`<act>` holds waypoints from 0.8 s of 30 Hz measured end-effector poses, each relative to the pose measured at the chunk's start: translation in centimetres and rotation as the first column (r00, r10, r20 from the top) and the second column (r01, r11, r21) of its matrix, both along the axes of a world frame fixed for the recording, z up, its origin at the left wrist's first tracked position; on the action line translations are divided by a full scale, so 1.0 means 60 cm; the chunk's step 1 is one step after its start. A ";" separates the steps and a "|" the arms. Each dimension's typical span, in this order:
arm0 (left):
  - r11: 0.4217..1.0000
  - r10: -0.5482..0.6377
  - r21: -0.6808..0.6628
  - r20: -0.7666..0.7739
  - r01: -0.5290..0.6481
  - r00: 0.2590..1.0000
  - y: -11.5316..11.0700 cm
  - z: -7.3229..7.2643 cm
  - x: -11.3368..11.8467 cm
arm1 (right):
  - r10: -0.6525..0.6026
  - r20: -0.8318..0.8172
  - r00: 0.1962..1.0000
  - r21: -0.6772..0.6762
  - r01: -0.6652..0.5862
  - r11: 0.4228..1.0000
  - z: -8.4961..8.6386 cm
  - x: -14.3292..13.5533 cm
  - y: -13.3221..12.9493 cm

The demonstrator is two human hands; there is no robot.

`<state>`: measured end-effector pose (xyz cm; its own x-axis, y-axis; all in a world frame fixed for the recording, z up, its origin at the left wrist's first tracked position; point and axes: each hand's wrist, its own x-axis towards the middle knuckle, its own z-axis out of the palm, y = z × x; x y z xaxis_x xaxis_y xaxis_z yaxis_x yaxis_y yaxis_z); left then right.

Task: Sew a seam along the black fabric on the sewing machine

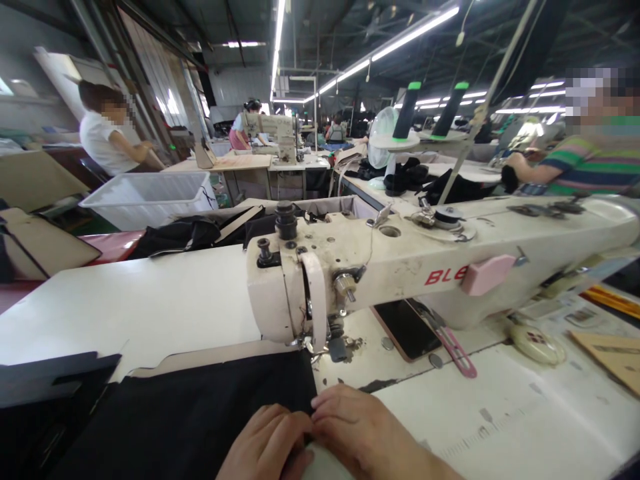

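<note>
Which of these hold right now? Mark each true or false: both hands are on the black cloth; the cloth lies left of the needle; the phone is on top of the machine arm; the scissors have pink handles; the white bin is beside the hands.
1. Both hands are on the black cloth. True: the left hand and right hand press on the edge of the black cloth.
2. The cloth lies left of the needle. True: it spreads left of the sewing machine head.
3. The phone is on top of the machine arm. False: the phone lies flat on the table beneath the arm.
4. The scissors have pink handles. True: see the scissors.
5. The white bin is beside the hands. False: the white bin stands far back left.
</note>
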<state>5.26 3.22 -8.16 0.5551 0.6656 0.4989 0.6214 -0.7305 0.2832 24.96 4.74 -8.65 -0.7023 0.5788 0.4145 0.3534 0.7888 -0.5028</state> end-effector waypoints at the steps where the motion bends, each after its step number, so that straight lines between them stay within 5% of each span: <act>1: 1.000 0.014 -0.008 -0.049 -0.015 0.999 0.008 -0.001 -0.006 | 0.009 0.040 0.999 0.048 -0.011 0.999 -0.004 -0.003 0.004; 6: 0.996 0.054 -0.052 -0.211 -0.066 0.976 0.056 -0.003 -0.041 | -0.076 0.056 0.996 0.261 0.059 0.964 -0.024 -0.016 0.007; 11: 0.991 -0.015 -0.136 -0.210 -0.014 0.978 0.083 -0.010 -0.053 | -0.102 -0.109 0.989 0.470 0.142 0.871 -0.028 -0.024 0.017; 24: 0.979 0.085 -0.181 -0.037 -0.090 0.996 0.137 0.004 -0.047 | -0.204 0.029 0.978 0.441 0.171 0.881 -0.004 -0.020 0.036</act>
<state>2.44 11.43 -7.93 0.5033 0.7905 0.3490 0.6907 -0.6107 0.3873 23.77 6.91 -8.89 -0.6360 0.4766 0.6068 0.5388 0.8373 -0.0930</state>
